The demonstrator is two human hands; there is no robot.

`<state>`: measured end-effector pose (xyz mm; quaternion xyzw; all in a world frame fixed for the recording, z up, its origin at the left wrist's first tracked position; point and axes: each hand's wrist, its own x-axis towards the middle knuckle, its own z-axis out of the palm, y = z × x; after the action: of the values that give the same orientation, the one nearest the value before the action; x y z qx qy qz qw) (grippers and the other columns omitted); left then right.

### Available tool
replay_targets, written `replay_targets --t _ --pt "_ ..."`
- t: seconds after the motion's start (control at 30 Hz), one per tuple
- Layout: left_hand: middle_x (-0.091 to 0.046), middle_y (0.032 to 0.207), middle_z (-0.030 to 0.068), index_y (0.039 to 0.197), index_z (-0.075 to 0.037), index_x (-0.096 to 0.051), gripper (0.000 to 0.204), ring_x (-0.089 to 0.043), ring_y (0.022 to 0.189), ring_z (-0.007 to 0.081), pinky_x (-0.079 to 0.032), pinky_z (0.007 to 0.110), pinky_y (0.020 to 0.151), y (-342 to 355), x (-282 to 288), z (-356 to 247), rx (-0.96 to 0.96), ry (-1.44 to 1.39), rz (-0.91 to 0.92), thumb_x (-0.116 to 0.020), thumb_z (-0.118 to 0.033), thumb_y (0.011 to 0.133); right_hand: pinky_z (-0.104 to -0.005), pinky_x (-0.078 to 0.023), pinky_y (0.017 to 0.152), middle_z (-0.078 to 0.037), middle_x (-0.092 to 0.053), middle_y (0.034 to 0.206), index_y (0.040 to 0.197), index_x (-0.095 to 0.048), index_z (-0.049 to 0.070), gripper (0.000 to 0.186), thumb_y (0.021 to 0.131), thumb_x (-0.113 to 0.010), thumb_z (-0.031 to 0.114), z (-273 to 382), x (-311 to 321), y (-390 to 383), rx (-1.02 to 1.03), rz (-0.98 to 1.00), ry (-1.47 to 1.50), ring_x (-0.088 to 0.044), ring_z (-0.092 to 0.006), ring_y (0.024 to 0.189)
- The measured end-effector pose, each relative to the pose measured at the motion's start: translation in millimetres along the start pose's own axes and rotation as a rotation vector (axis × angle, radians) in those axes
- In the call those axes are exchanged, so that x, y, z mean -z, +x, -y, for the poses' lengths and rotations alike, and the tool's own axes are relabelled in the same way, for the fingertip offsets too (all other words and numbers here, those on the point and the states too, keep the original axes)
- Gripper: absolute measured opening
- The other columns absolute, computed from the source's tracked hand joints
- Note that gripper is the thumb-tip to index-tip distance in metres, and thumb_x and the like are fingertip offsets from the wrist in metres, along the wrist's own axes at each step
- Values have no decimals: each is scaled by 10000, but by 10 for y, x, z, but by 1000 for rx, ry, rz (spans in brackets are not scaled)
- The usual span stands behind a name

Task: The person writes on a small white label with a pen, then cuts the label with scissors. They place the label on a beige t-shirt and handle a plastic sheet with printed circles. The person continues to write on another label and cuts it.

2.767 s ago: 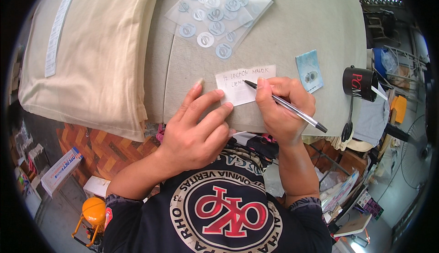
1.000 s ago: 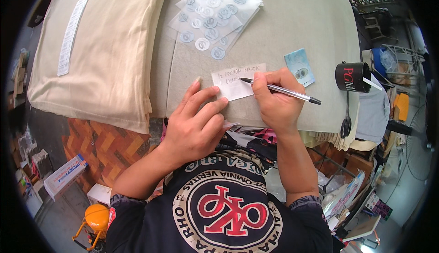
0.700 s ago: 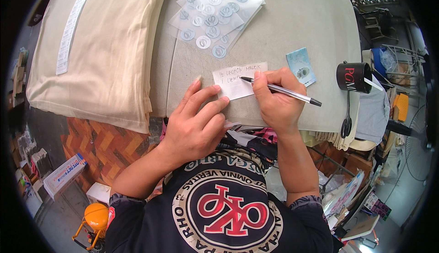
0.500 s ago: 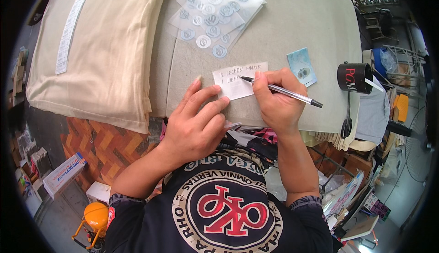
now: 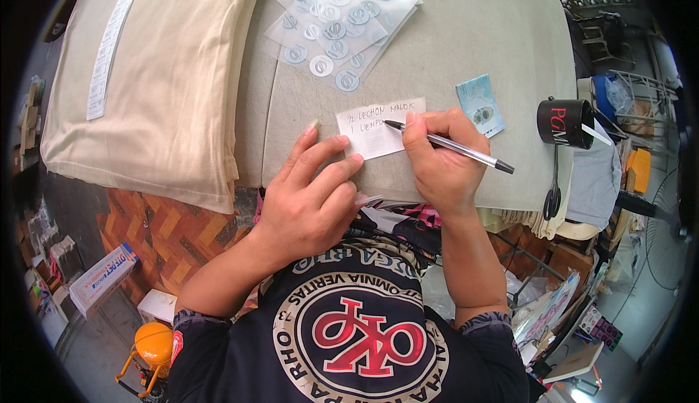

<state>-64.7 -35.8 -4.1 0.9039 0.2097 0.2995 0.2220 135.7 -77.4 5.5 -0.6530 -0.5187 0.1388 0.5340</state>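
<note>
More handwriting (image 5: 378,115) marks the paper slip (image 5: 375,147) than before! Right hand (image 5: 445,157) pinches the pen (image 5: 468,151); left hand (image 5: 309,195), fingers spread, touches the slip's edge.

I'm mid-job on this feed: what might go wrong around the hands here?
The paper slip might shift under the pen in the right hand, as fingers of the left hand press only its left and lower edges.

The folded blue paper lies loose beside the right hand, so a sweep could brush it away.

The black cup near the table's right edge could get knocked off.
</note>
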Motion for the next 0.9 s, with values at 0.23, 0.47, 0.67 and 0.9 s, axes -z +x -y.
replay_targets --t 0.23,0.47,0.67,0.9 --pt "-689 1102 106 784 -39 -585 233 -602 1202 348 -427 594 1083 7 14 -5 3 4 10 -784 -116 691 -236 -418 481 -34 -638 620 747 -622 18 172 864 -746 33 -8 38 -10 -179 -17 152 -533 -35 550" --pt "-690 1104 110 775 -41 -579 229 -601 1200 353 -424 597 1083 8 10 -9 5 -1 6 -784 -115 705 -227 -423 473 -37 -653 621 743 -616 24 179 856 -755 25 -9 16 -25 -34 25 91 -562 -40 541" --pt "-694 1104 114 757 -45 -567 233 -598 1207 356 -420 598 1086 10 14 -7 3 -1 5 -784 -116 712 -235 -437 466 -51 -657 612 737 -615 30 181 848 -759 22 -9 -7 1 19 27 48 -581 -63 517" --pt "-693 1104 114 758 -42 -566 236 -598 1205 358 -420 600 1085 5 8 -9 5 -6 4 -786 -113 710 -236 -423 460 -33 -633 590 723 -612 32 187 839 -759 17 -24 4 -19 22 47 18 -573 -64 508"
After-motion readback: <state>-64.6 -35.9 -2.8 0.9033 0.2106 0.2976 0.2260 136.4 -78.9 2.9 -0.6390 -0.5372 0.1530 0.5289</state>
